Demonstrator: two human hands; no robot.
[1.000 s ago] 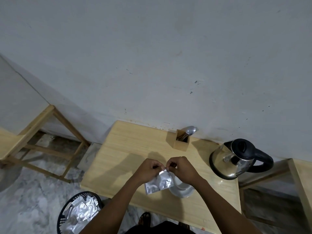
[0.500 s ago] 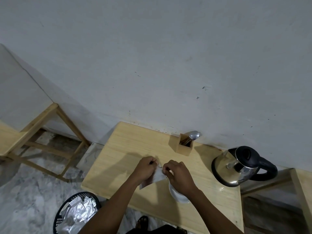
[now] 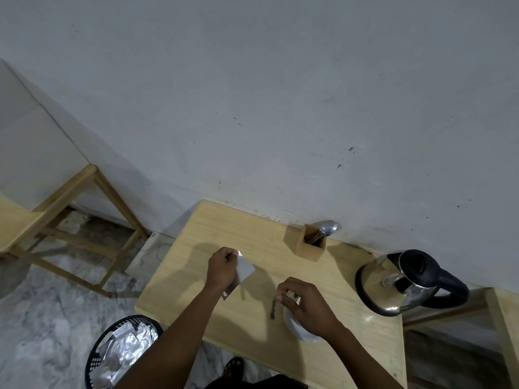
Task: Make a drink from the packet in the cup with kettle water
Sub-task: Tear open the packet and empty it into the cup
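— What's on the table (image 3: 202, 237) from where you stand?

— One silver packet (image 3: 245, 267), one white cup (image 3: 300, 329), one steel kettle (image 3: 398, 284) with a black lid and handle, and one small wooden holder (image 3: 304, 245) against the wall. I count one spoon bowl (image 3: 328, 228) sticking out of the holder, with fork tines just behind it; what else is in there, I can't tell.

— And the hands?

— Two, both bare. The left hand (image 3: 223, 269) is clenched around the packet, pinching it near a top corner, so the foil hangs over the tabletop, left of the cup and apart from it. The right hand (image 3: 307, 304) is right above the cup, covering most of it; only the near rim shows under the wrist.

— Is the right hand holding anything?

— Its thumb and fingers are pinched together, and one thin dark strip (image 3: 273, 309) hangs down from them, just left of the cup. It looks like a torn strip, but it's too blurred for me to be sure.

— Where's the kettle in all this?

— Upright at the right end of the table, well apart from both hands, lid closed.

— Anything on the floor?

— One black mesh basket (image 3: 97, 360) by the near left corner of the table, with several crumpled silver wrappers (image 3: 126, 349) in it; too jumbled to count. One wooden table (image 3: 16, 223) stands off to the left, and the edge of another (image 3: 505, 318) shows on the right.
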